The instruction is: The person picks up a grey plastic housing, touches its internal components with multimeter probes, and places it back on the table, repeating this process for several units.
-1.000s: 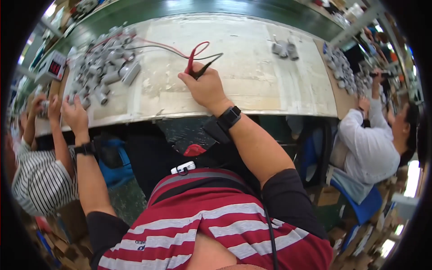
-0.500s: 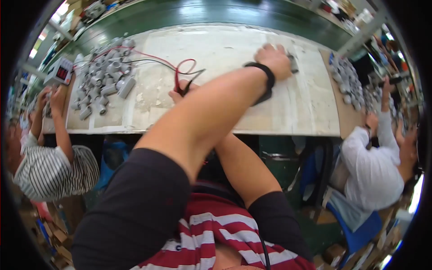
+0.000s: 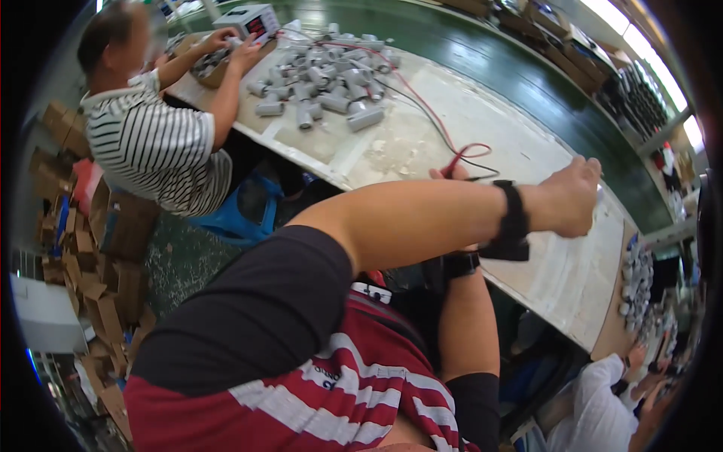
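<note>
My left arm crosses in front of me, and my left hand [image 3: 571, 200] is over the right part of the pale table [image 3: 407, 139]. Its fingers are curled closed; what lies in them is hidden, with only a hint of grey at the far side. My right hand [image 3: 443, 173] is mostly hidden behind the left forearm. Its visible fingertips close around the red and black test leads [image 3: 459, 157]. The leads run back across the table to a white box-shaped meter [image 3: 248, 21] with a red display. Black bands circle both wrists.
A pile of grey pipe-like fittings [image 3: 316, 87] covers the table's left part. A co-worker in a striped shirt [image 3: 154, 147] handles a piece beside it, near a blue stool [image 3: 245, 211]. More fittings [image 3: 636, 286] and a white-sleeved person [image 3: 595, 399] are at right. Cartons [image 3: 124, 241] stand at left.
The view has swung left, so the scene sits turned and further right. My left hand, earlier spread at a grey piece on the table, is now curled. The right hand stays at the leads.
</note>
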Demonstrator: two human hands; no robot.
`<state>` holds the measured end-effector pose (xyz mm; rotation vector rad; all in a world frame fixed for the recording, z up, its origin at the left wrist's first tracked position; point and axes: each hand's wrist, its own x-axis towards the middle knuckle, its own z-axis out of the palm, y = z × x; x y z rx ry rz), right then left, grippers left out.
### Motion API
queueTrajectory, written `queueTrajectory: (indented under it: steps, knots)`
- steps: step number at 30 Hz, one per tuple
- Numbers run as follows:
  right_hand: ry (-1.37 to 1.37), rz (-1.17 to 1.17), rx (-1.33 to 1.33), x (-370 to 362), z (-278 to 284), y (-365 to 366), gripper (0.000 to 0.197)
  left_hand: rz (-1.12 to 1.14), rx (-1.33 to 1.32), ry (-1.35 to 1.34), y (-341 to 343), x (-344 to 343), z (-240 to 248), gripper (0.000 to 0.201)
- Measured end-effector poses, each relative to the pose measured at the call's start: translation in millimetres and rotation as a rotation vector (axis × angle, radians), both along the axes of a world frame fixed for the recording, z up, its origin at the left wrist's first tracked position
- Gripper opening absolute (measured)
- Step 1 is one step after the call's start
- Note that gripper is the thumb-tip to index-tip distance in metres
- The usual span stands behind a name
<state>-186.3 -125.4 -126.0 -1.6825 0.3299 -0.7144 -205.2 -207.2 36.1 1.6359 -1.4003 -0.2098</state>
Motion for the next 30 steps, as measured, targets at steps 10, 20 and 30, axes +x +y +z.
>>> queueTrajectory:
  steps: [10,20,30]
  knots:
    - [0.210,-0.118,-0.103,-16,37,4,0.007,0.109,-0.136,0.690,297,129,-78,0.059]
    - [0.084,-0.041,0.352,17,56,35,0.018,0.043,0.115,0.758,309,160,-115,0.057]
    - [0.151,0.007,0.276,43,57,41,0.019,0.025,0.068,0.867,308,164,-118,0.058]
